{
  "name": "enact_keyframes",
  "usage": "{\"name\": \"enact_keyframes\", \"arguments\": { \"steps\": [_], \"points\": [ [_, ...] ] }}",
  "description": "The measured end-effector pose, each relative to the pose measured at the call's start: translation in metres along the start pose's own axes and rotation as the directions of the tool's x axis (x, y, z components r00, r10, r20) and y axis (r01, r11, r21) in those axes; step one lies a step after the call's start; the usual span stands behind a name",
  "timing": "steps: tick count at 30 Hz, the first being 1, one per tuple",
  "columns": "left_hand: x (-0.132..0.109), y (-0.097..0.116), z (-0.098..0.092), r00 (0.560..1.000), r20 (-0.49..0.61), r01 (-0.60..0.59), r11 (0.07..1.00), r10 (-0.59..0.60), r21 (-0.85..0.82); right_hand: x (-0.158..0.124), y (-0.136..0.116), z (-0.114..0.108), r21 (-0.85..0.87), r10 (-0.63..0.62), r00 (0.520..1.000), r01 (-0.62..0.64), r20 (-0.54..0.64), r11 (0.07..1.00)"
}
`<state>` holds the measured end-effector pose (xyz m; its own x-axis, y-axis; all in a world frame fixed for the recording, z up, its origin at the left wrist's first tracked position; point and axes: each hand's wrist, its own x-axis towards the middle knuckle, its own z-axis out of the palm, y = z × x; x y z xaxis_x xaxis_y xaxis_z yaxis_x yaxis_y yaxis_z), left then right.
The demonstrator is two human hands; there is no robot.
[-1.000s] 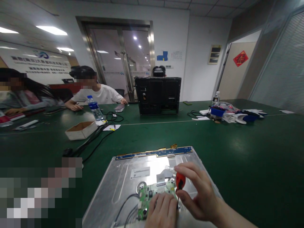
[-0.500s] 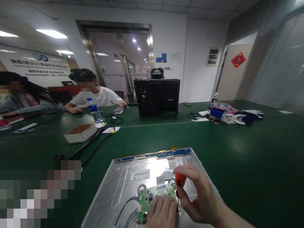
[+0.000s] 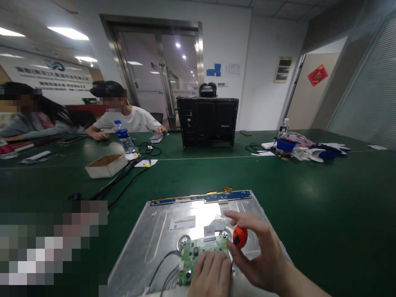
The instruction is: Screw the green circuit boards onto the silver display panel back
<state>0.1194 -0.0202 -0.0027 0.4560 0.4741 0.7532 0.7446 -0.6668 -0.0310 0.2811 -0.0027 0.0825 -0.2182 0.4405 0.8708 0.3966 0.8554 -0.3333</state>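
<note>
A silver metal panel lies on the green table, with a blue circuit strip along its far edge. On the panel sits a green circuit board with black cables at its left. My left hand rests over the board's near right part, fingers bent and close together; what is under the fingertips is hidden. My right hand is around the orange and black handle of a screwdriver, thumb and fingers at its sides. The screwdriver's tip is hidden behind my left hand.
A black monitor frame stands upright across the green table. A small open box, black cables and a water bottle are on the left. Bags and a blue tray lie at right. Several people sit beyond.
The screwdriver handle has turned and stands slightly further right in the picture. The fingers of my right hand have spread wider around it. My left hand stays on the board.
</note>
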Motion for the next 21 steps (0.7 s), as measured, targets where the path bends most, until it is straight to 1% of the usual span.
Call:
{"name": "enact_keyframes", "arguments": {
  "steps": [3, 5, 10, 13, 15, 18, 21],
  "points": [
    [0.002, 0.002, -0.001, 1.000, -0.008, 0.002, 1.000, -0.002, -0.011, 0.009, -0.004, -0.005, -0.087, -0.028, 0.999, 0.027, -0.016, 0.996],
    [0.002, 0.002, -0.001, 1.000, 0.007, 0.001, 1.000, -0.001, -0.010, 0.012, -0.006, -0.008, -0.108, -0.037, 0.999, 0.036, -0.004, 0.993],
    [0.000, 0.000, 0.000, 1.000, 0.026, -0.006, 1.000, 0.006, -0.029, 0.013, -0.005, -0.009, -0.060, -0.062, 0.998, 0.062, 0.012, 0.996],
    [-0.001, 0.000, 0.001, 1.000, 0.028, -0.013, 1.000, 0.013, -0.023, 0.011, -0.001, -0.006, -0.022, -0.077, 0.997, 0.077, -0.014, 0.997],
    [-0.001, 0.001, 0.001, 0.999, 0.038, 0.009, 1.000, -0.008, -0.030, 0.011, 0.000, -0.005, -0.027, -0.069, 0.997, 0.068, -0.043, 0.997],
    [-0.001, 0.003, 0.000, 0.995, 0.080, 0.064, 0.996, -0.058, -0.068, 0.010, 0.001, -0.003, -0.076, -0.037, 0.998, 0.033, -0.049, 0.997],
    [-0.001, 0.004, -0.002, 0.993, 0.102, 0.068, 0.994, -0.059, -0.091, 0.010, -0.002, -0.004, -0.080, -0.008, 0.999, 0.004, -0.045, 0.997]
  ]
}}
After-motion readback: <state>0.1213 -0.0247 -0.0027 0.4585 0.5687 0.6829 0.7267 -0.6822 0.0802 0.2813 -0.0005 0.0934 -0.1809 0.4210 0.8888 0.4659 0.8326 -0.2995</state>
